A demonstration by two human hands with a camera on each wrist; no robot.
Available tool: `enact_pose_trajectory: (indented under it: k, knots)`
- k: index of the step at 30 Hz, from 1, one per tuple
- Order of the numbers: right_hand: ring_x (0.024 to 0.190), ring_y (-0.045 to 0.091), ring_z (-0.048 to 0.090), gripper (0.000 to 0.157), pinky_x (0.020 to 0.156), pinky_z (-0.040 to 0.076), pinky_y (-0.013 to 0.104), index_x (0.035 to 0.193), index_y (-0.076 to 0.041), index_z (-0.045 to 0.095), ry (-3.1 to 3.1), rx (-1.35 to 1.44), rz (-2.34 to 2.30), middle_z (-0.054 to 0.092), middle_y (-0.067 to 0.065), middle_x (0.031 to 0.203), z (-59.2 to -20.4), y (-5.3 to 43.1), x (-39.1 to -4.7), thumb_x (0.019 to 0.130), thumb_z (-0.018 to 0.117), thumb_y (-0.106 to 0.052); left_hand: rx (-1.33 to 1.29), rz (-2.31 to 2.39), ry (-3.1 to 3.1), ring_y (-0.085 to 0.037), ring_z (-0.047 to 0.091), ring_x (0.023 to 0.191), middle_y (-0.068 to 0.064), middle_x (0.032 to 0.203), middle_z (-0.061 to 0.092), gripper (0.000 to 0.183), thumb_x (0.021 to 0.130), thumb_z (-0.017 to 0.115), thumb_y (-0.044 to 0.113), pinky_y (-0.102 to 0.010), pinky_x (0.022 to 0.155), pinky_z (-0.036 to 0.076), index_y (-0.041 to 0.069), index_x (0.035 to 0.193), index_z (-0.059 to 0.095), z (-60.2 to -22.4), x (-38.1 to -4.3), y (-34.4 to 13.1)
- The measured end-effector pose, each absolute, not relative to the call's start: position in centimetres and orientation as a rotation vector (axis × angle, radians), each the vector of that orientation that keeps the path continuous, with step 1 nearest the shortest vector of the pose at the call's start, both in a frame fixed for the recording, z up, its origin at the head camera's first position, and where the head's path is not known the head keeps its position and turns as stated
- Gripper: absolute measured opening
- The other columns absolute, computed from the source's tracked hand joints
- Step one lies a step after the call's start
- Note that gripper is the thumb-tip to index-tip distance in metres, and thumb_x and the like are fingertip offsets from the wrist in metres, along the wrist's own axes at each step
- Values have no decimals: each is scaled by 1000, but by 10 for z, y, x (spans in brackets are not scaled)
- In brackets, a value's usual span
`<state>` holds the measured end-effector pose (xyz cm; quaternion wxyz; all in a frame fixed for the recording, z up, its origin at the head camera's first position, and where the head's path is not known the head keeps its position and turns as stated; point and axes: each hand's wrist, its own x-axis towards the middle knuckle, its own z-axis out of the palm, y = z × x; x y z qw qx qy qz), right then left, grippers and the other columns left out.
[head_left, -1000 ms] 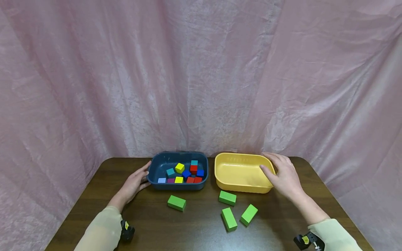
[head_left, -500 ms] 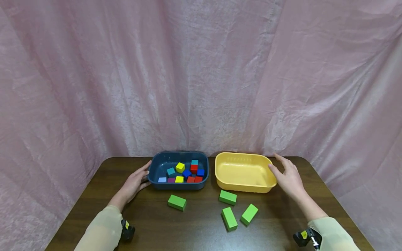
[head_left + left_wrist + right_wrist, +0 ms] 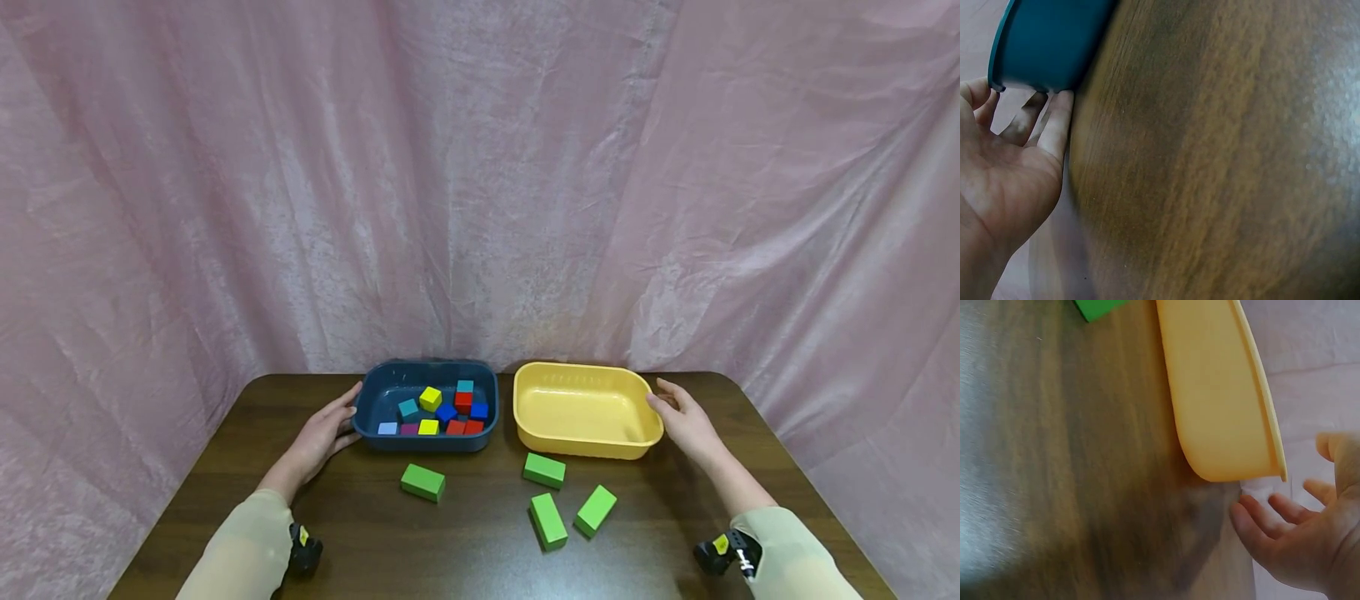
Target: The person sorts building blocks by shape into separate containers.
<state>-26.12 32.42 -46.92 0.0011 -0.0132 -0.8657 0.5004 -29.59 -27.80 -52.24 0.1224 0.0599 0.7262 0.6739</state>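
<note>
My left hand (image 3: 321, 442) lies at the left end of a dark blue plastic bin (image 3: 420, 445), which holds several coloured cubes, among them a yellow cube (image 3: 431, 399) and a red cube (image 3: 463, 402). In the left wrist view, the fingertips (image 3: 1063, 100) touch the bin's end wall, with the thumb side up at the rim. My right hand (image 3: 686, 425) is at the right end of a yellow bin (image 3: 588, 450) with nothing in it. The right wrist view shows a small gap between the loosely bent fingers (image 3: 1250, 515) and the yellow bin's end.
Green blocks lie in front of the bins: one block (image 3: 423, 482) before the blue bin, others (image 3: 544, 470) (image 3: 549, 522) (image 3: 596, 511) before the yellow one. The brown wooden table (image 3: 360, 542) ends at a pink curtain (image 3: 480, 208).
My right hand has come off the yellow bin's right rim, shifted rightward, and then drawn its fingers in beside the bin's end. The left hand and the blocks have stayed put.
</note>
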Motion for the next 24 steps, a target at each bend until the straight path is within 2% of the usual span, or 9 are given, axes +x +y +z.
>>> enact_pose_trajectory:
  k: [5,12,18,24]
  knots:
    - [128,44,51,68,89,57,45,162,2,14,-2683,-46,1850,30,35,155,-473,328,-266,111,45,-29,181,1966,2122,-37,32,147,-11,170,14,56,113,39,29,-55,115,33,27,165,20,-522,-296,-277]
    - [118,38,57,63,82,58,38,163,-2,14,-2659,-88,1948,27,33,157,-479,329,-268,111,42,-24,171,1969,2120,-36,32,147,-11,170,14,56,112,40,30,-54,114,35,28,165,20,-523,-297,-277]
    - [119,35,56,60,84,58,42,164,-5,12,-2615,-89,2011,22,31,160,-484,329,-267,112,36,-20,170,1970,2123,-36,33,147,-11,169,15,56,112,39,28,-54,114,35,27,165,20,-525,-298,-278]
    - [124,38,53,59,88,57,48,165,-7,11,-2600,-70,2067,25,33,157,-484,330,-265,110,33,-14,164,1959,2131,-36,32,147,-11,169,14,57,113,39,29,-55,115,34,27,165,19,-524,-298,-277]
